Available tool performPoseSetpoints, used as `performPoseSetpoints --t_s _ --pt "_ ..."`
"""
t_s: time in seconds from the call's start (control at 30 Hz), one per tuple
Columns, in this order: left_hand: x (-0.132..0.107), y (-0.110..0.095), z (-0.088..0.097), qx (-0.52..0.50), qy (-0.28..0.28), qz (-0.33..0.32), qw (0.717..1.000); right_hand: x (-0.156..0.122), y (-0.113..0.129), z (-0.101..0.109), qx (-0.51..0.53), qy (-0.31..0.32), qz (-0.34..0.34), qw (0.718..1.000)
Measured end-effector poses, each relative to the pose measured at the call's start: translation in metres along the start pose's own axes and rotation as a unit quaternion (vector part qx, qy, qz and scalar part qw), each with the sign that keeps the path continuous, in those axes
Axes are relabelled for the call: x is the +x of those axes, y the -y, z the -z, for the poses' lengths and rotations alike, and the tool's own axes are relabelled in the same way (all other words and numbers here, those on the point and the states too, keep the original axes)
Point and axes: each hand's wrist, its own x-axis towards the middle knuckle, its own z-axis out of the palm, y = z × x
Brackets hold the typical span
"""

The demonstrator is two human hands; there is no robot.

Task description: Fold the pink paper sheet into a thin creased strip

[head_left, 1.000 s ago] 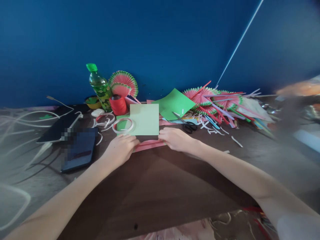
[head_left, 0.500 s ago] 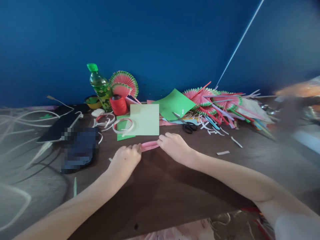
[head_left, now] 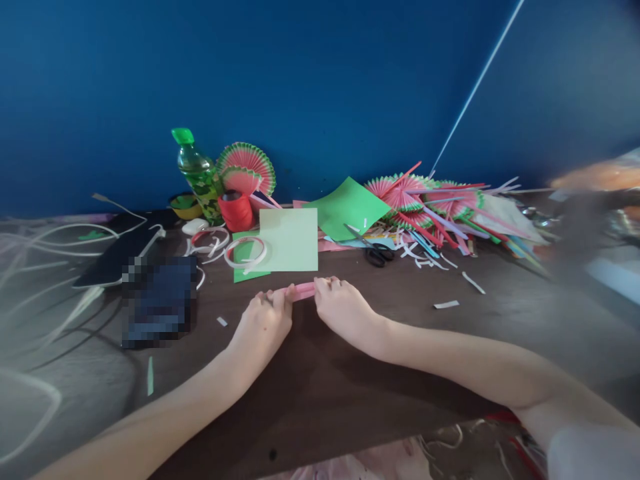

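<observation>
Between my two hands runs a narrow folded strip of pink paper [head_left: 304, 291], just above or on the dark table. My left hand [head_left: 265, 333] is closed on its left end, the fingers bunched at the strip. At the other end my right hand [head_left: 345, 310] grips it, fingers curled over. Only the short middle part of the strip shows; the rest lies hidden under the fingers. Right behind the hands lie a pale green paper square [head_left: 289, 240] and a roll of tape [head_left: 245, 253].
Black scissors [head_left: 379, 255] and a green sheet [head_left: 345, 210] lie behind. Pleated watermelon-coloured paper fans [head_left: 405, 193] and paper strips pile up at right. Leftward are a green-capped bottle [head_left: 196, 170], red string spool [head_left: 237, 211], dark pouch [head_left: 165, 300] and white cables [head_left: 65, 230].
My hands have come closer together, the left one shifting right along the pink paper, so less of it shows between them. Other things have stayed in place.
</observation>
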Motion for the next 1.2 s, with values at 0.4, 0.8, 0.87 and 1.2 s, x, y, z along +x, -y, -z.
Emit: performPoseSetpoints --t_s 0.4,0.8,0.87,1.2 --pt "0.009 0.040 -0.025 -0.188 -0.068 0.029 0.979 0.024 -0.052 -0.039 0.324 -0.164 0.028 0.931" --pt "0.010 0.042 -0.027 -0.269 -0.067 0.026 0.960 0.023 -0.051 -0.041 0.444 -0.158 0.088 0.877" --pt "0.010 0.042 -0.026 -0.274 -0.063 0.016 0.959 0.023 -0.051 -0.041 0.429 -0.166 0.114 0.881" --pt "0.010 0.037 -0.028 -0.335 -0.045 0.033 0.941 0.022 -0.051 -0.042 0.422 -0.147 0.105 0.889"
